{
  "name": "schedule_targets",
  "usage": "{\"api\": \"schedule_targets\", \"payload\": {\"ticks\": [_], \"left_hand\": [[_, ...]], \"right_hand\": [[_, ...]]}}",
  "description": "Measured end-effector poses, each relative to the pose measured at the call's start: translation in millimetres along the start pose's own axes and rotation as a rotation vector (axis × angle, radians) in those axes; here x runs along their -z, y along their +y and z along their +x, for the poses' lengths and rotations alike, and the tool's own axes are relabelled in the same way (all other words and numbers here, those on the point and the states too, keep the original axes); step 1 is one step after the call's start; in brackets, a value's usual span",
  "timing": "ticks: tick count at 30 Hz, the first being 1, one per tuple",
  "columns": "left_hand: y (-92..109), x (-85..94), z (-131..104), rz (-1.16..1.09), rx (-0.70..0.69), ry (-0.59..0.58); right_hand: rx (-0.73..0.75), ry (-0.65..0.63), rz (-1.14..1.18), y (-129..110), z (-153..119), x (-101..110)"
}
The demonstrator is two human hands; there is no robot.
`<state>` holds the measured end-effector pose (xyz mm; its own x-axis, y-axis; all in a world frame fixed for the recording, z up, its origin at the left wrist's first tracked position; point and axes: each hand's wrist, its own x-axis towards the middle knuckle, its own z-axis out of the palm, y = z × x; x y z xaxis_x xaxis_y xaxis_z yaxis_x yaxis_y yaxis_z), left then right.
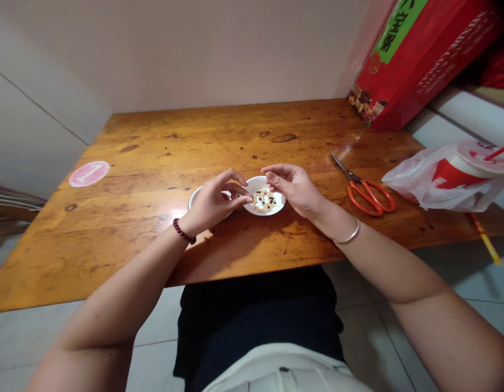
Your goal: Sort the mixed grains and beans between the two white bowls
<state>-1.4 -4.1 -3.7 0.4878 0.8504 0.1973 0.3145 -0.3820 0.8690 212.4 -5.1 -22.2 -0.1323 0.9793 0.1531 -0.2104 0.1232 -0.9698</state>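
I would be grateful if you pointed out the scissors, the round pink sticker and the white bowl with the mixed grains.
Scissors (353,177), head view: near the pivot.
Pink sticker (89,174), head view: middle of its face.
White bowl (280,203), head view: bare inner wall, right side.

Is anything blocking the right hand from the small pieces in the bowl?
Nothing visible: the small pieces lie uncovered in the open bowl, with the right hand by its right rim and the left hand by its left.
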Motion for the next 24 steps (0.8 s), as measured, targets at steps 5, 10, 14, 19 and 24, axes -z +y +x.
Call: {"api": "schedule_targets", "payload": {"ticks": [5,10,14,19,24], "left_hand": [[2,-1.0,0,0.007,0.030,0.058],[1,-2.0,1,0.023,0.019,0.135],[0,-2.2,2,0.024,-0.012,0.159],[-2,-1.8,2,0.014,-0.025,0.174],[-4,-0.4,5,-0.241,0.033,0.117]], "right_hand": [[0.035,0.019,0.005,-1,0,-2],[0.083,0.007,0.001,2,0,-3],[0.115,0.012,-0.054,5,0,-2],[0.139,-0.010,-0.155,8,0,0],[0.193,-0.069,-0.254,8,-4,-3]]}}
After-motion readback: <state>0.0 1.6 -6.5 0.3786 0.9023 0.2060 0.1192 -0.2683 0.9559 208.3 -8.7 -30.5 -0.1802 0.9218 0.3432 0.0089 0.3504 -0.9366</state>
